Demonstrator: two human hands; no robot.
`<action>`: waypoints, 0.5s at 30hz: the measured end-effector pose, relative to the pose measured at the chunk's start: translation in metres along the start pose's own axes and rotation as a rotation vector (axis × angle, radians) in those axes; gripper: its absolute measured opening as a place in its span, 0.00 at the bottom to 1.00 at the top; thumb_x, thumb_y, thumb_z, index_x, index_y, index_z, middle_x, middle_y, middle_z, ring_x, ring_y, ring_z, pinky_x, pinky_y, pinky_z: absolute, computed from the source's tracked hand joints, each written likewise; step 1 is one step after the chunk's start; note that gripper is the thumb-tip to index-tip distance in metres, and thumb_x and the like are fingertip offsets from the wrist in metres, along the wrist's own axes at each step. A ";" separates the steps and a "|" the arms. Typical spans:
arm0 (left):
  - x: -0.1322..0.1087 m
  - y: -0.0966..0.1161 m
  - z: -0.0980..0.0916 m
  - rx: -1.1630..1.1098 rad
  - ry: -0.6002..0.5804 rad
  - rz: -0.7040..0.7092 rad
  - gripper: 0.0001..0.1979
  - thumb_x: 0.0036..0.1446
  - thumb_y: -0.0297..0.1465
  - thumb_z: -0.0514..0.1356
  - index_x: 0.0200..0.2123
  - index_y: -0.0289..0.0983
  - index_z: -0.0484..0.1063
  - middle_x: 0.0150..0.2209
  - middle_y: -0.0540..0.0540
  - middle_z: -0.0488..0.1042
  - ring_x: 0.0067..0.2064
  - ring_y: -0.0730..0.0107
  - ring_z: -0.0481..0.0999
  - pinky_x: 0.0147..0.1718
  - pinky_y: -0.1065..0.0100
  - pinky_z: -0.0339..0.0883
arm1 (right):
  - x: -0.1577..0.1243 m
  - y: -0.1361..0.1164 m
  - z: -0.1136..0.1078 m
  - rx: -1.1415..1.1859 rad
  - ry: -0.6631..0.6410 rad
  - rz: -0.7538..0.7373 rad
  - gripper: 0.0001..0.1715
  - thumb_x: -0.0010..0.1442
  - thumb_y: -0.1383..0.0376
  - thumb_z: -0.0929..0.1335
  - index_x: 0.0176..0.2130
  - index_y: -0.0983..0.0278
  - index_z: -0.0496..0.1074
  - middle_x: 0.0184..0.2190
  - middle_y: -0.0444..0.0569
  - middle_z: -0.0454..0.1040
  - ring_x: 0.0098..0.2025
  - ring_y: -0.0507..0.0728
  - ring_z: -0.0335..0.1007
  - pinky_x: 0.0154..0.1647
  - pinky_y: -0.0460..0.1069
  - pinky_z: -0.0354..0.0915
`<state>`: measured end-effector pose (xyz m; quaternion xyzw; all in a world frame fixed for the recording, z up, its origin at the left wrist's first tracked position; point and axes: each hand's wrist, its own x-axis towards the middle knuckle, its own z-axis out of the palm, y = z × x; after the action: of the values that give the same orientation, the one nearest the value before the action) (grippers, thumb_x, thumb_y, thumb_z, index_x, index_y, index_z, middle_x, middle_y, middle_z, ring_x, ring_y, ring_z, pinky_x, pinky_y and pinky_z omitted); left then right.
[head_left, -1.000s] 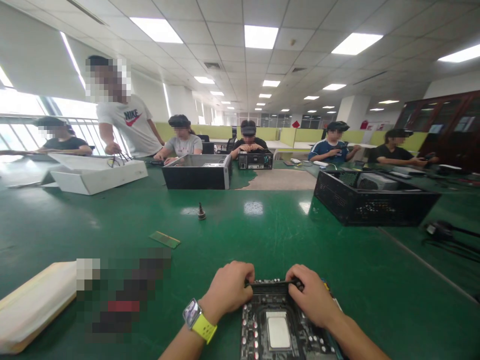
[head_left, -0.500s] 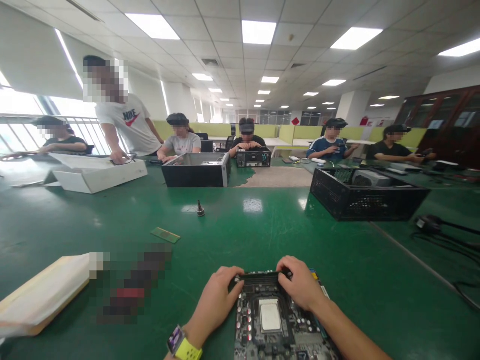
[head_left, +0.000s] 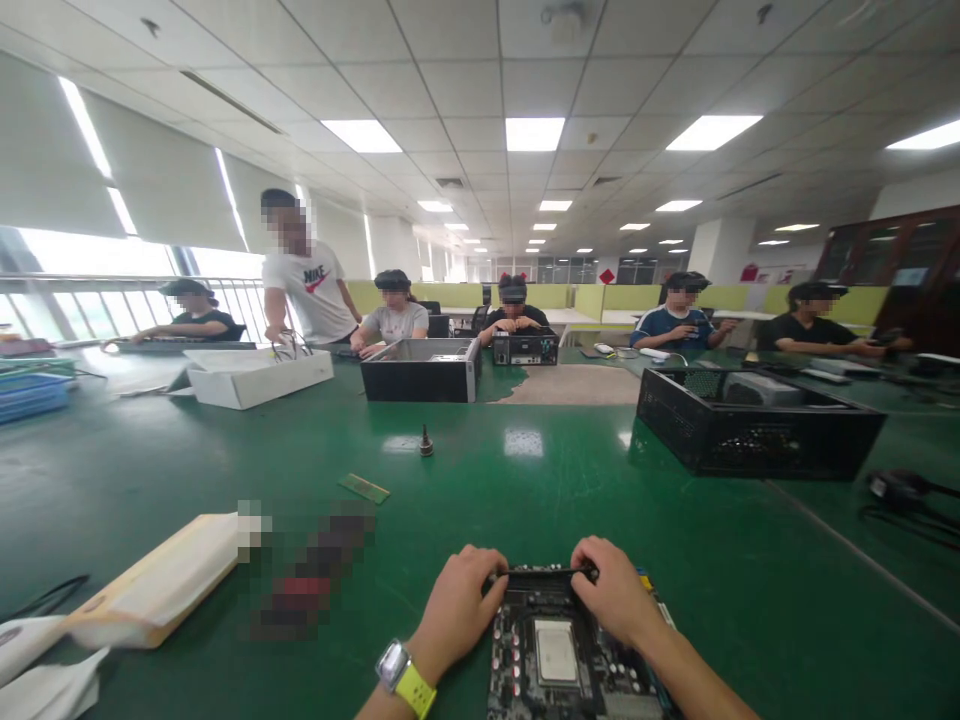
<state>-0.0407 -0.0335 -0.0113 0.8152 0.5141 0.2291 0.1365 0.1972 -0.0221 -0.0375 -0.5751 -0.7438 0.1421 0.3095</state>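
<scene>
A motherboard (head_left: 525, 650) with a pale square processor (head_left: 556, 652) at its middle lies on the green table in front of me. Along its far edge, a thin dark memory stick (head_left: 541, 573) spans the gap between my hands, over the memory slots. My left hand (head_left: 466, 600), with a watch on a yellow-green strap, pinches its left end between thumb and fingers. At the other end, my right hand (head_left: 611, 590) has its fingers curled on the stick. Whether it is seated in a slot is hidden. A separate green memory stick (head_left: 365, 488) lies farther off, to the left.
A small dark metal part (head_left: 426, 442) stands upright mid-table. Left lie a padded envelope (head_left: 161, 580) and a blurred dark item (head_left: 315, 575). Open computer cases (head_left: 757, 430) stand farther back, with a white box (head_left: 259, 380). Several people sit around the table; one stands.
My view has tilted up and shifted left, so everything appears lower and farther right. Both hands remain at the stick's ends. The standing person's hand is still at the white box.
</scene>
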 end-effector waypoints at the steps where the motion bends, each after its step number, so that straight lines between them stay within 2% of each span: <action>1: 0.000 -0.001 0.001 0.015 0.003 0.005 0.08 0.58 0.32 0.52 0.37 0.41 0.71 0.36 0.49 0.74 0.41 0.64 0.69 0.41 0.65 0.60 | 0.000 0.000 0.001 -0.005 0.008 0.005 0.03 0.47 0.70 0.62 0.25 0.62 0.63 0.27 0.44 0.67 0.34 0.54 0.61 0.36 0.47 0.53; 15: 0.001 -0.003 -0.002 0.056 -0.010 0.061 0.08 0.57 0.30 0.52 0.35 0.39 0.71 0.34 0.47 0.73 0.39 0.65 0.70 0.37 0.68 0.60 | -0.007 0.000 0.004 -0.023 0.053 -0.012 0.03 0.48 0.70 0.63 0.26 0.63 0.66 0.28 0.45 0.68 0.34 0.53 0.61 0.37 0.46 0.54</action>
<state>-0.0439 -0.0317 -0.0106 0.8351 0.4947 0.2145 0.1090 0.1958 -0.0278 -0.0422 -0.5778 -0.7402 0.1165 0.3235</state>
